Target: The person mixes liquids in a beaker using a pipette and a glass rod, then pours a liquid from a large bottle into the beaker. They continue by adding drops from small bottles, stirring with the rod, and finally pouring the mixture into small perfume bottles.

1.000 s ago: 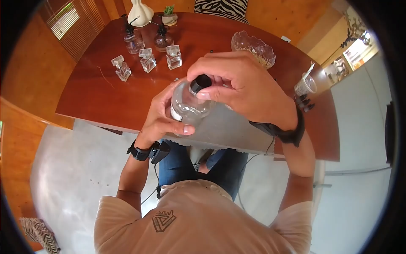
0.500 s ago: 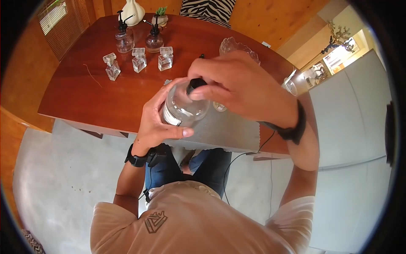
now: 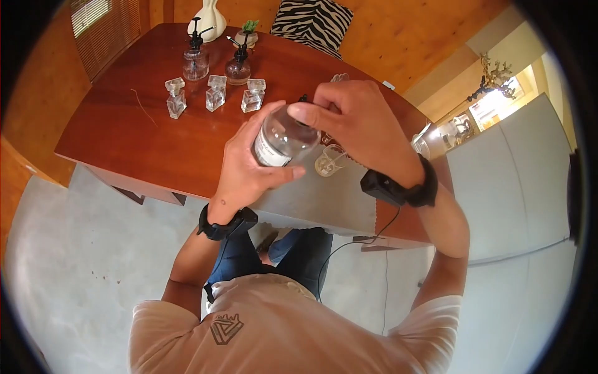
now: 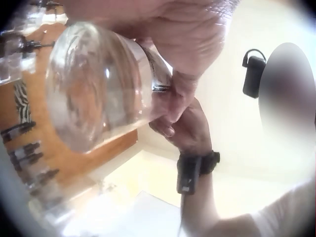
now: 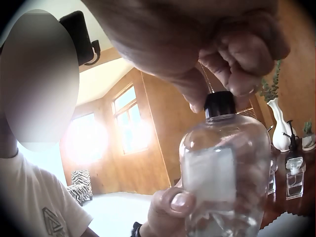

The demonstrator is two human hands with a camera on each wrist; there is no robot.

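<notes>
A large clear bottle [image 3: 288,138] with a white label and clear liquid is held up above the table's near edge. My left hand [image 3: 244,171] grips it around the body, thumb lying along the near side. At its neck sits a black screw cap [image 5: 220,104], which my right hand [image 3: 361,121] pinches between thumb and fingers from above. In the head view the right thumb covers the cap. Through the left wrist view the bottle's thick base [image 4: 74,89] faces the camera, with the right hand [image 4: 190,126] beyond it.
Three small square glass bottles [image 3: 215,93] stand on the wooden table [image 3: 118,124], with two pump bottles [image 3: 238,67] behind them. A small clear cup [image 3: 330,162] is just right of the held bottle. At the back are a white vase [image 3: 208,23] and a potted plant [image 3: 247,36].
The held bottle has tilted, so its label shows more in the head view. My right hand has turned at the cap, and the small cup beside the bottle has come into sight.
</notes>
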